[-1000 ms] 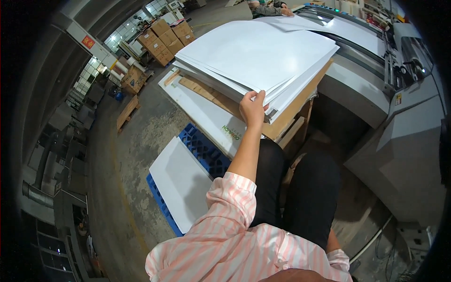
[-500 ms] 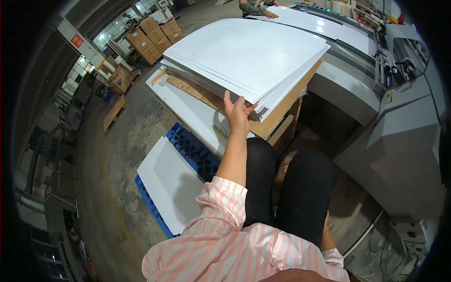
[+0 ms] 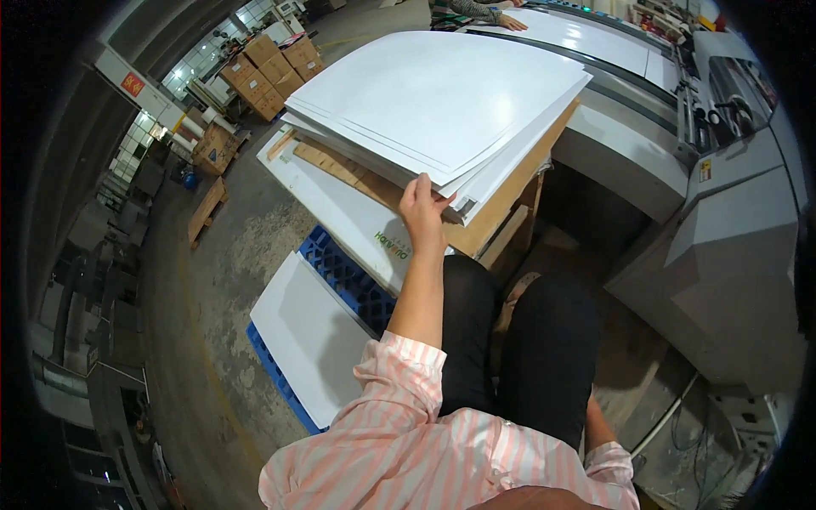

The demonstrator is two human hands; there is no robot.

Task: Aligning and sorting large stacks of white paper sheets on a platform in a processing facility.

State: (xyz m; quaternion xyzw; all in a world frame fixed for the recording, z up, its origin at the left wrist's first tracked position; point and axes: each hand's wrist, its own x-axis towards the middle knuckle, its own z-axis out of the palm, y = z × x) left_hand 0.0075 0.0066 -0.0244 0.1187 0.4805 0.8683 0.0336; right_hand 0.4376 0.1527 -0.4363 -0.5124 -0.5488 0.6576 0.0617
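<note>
My left hand [image 3: 422,208] is at the near corner of a stack of large white sheets [image 3: 433,102], its fingers closed on the corner of the upper sheets. Those upper sheets lie fanned, slightly turned from the ones under them. Beneath the stack is a brown board [image 3: 518,178], resting on a white-topped surface [image 3: 340,200] with green lettering. Of my right arm only the forearm [image 3: 598,427] shows, beside my right thigh; the hand itself is hidden behind the leg.
Lower left, another white stack [image 3: 306,340] lies on a blue plastic pallet [image 3: 340,268]. A large grey machine [image 3: 722,229] stands on the right. Beyond it, another person's hand [image 3: 510,22] rests on a white sheet. Cardboard boxes [image 3: 263,72] are piled at the far left.
My left fingers, spread under the corner before, have closed on it. The upper sheets' near corner has shifted slightly left. The other person's hand has moved a little to the right.
</note>
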